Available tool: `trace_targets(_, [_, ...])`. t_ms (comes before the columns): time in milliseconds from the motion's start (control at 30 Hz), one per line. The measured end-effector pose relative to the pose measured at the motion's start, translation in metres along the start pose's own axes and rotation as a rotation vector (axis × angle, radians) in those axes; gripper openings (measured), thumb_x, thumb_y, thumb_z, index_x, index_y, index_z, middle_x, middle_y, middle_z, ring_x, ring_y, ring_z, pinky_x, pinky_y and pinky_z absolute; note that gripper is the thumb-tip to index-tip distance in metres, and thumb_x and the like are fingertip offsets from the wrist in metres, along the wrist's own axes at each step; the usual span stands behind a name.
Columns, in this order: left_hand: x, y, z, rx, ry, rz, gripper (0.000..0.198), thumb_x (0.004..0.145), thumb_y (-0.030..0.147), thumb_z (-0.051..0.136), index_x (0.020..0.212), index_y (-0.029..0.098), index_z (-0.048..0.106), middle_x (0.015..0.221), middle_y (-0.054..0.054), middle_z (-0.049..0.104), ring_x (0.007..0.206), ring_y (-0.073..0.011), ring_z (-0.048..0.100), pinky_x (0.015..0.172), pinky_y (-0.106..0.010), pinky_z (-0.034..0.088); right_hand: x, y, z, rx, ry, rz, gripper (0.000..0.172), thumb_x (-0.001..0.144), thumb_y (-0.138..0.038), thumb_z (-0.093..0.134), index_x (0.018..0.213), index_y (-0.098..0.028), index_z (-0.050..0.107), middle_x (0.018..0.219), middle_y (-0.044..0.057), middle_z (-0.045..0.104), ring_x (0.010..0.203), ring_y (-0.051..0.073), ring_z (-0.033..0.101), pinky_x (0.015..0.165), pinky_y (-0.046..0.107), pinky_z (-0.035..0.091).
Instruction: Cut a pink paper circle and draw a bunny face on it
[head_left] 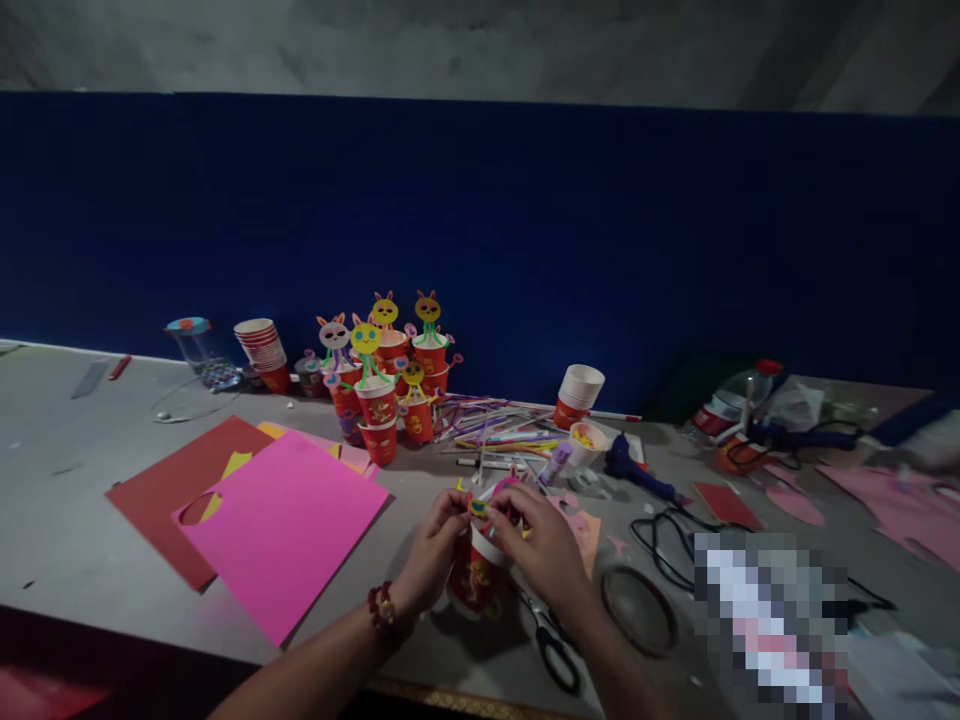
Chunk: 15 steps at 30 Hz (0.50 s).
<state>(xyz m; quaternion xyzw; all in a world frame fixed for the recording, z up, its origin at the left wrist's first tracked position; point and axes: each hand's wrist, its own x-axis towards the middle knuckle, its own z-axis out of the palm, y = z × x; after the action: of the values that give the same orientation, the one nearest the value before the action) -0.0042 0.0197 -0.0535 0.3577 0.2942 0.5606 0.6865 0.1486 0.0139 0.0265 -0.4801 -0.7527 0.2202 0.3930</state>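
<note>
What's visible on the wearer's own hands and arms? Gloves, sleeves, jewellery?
The left hand and right hand are bare: no gloves, and no sleeves in view. A dark red beaded bracelet with a gold-coloured accent circles the left wrist; none shows on the right. Rings can't be made out for certain.

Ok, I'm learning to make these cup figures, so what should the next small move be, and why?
Probably steady the small yellow-and-green piece and bring it against the red cup: the left hand and right hand meet at that piece, close to the cup's rim, and the cup figures behind have small pieces sticking out at their sides.
</note>
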Motion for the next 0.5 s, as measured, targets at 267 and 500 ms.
trace_targets(267, [0.001,-0.004,-0.003,-0.039,0.045,0.023,0.019,0.080,0.029,0.070,0.093,0.020,0.058,0.085,0.001,0.062,0.076,-0.0135,0.056,0.073,-0.024,0.044,0.009,0.015,0.023,0.209,-0.038,0.207,0.018,0.092,-0.036,0.055,0.081,-0.023,0.063,0.077,0.002,0.071,0.069,0.019,0.066,0.062,0.026,0.049])
trace_targets(500, [0.003,0.000,-0.002,-0.082,0.032,-0.014,0.016,0.082,0.028,0.068,0.093,0.020,0.061,0.083,0.001,0.063,0.074,-0.0134,0.056,0.072,-0.024,0.044,0.020,0.014,0.020,0.362,-0.080,0.311,0.022,0.087,-0.039,0.057,0.075,-0.021,0.060,0.068,0.001,0.068,0.060,0.017,0.064,0.053,0.024,0.047])
